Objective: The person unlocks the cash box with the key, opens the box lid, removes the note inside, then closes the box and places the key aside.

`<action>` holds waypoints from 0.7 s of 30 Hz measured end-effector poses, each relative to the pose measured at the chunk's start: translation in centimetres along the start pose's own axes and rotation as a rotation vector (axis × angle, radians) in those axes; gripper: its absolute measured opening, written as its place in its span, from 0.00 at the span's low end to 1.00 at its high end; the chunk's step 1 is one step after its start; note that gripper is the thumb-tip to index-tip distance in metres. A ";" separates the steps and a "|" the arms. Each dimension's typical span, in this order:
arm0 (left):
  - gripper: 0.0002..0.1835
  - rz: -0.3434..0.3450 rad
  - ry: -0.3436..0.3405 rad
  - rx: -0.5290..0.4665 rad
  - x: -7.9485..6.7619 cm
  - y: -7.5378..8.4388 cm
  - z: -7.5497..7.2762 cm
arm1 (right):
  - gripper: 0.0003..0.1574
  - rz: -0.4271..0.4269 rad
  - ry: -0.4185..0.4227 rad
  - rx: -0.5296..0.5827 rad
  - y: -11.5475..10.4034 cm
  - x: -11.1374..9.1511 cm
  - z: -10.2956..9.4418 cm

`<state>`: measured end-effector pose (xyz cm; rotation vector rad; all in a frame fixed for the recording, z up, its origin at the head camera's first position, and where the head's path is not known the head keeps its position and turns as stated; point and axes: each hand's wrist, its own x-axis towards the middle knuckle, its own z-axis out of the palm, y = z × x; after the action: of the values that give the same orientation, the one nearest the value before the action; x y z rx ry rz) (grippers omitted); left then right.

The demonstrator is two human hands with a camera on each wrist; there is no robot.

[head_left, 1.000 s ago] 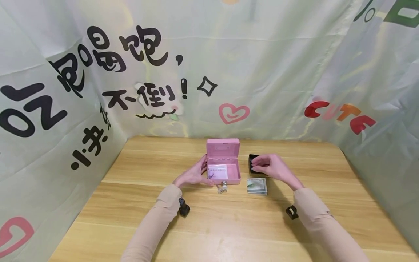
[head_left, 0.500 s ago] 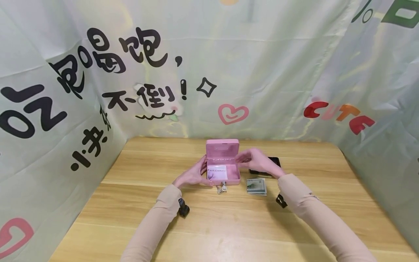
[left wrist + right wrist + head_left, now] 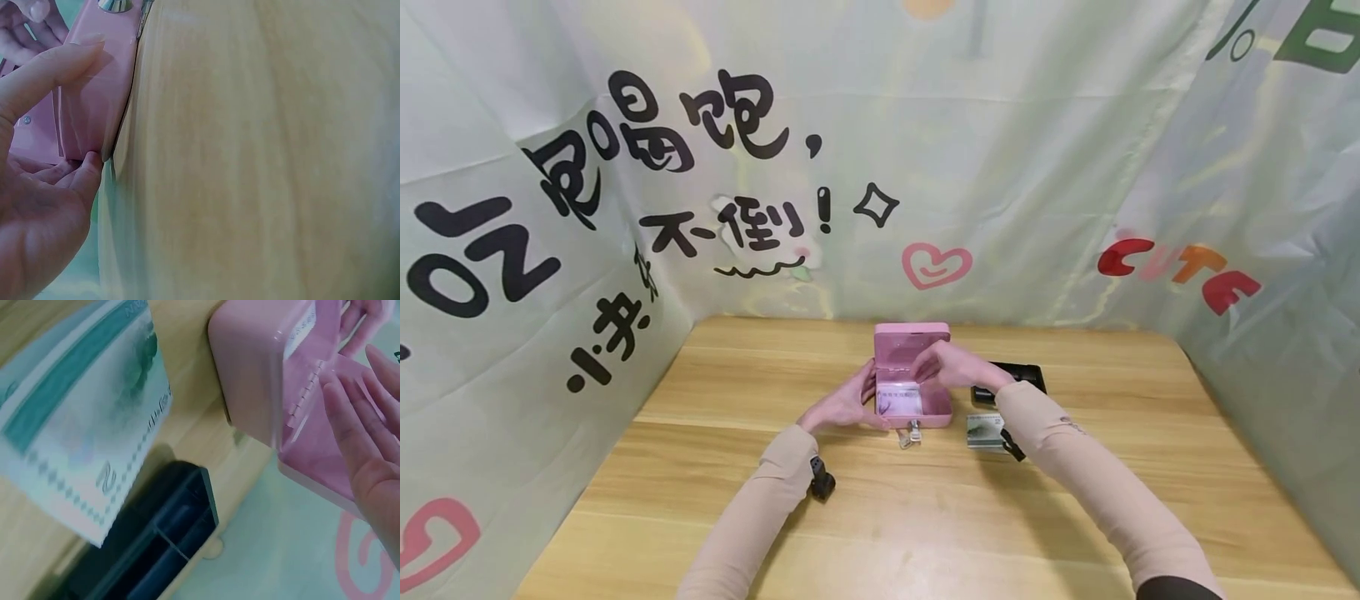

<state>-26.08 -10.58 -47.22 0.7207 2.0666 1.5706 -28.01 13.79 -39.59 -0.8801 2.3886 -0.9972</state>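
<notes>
Wooden bench, and on it an open pink box, lid upright. The left hand grips the box's left end, thumb on the front wall, fingers against the side. The right hand hangs over the box's inside near the hinge, fingers nearly straight and thumb apart from them. Right of the box sits a black tray; a folded banknote lies nearer the person. Printed paper fills the box's left part. At its front is a silver lock
</notes>
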 end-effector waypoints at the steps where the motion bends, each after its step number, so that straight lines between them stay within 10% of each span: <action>1: 0.69 0.001 -0.002 0.001 0.0 0.0 0.0 | 0.18 0.005 -0.007 0.016 0.2 0.2 0.1; 21: 0.70 -0.029 0.008 -0.005 0.1 -0.3 0.0 | 0.15 0.091 -0.042 0.090 1.6 1.8 1.4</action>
<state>-26.22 -10.59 -47.48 0.6806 2.0692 1.5645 -29.17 12.72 -41.94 -0.7456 2.3076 -1.0321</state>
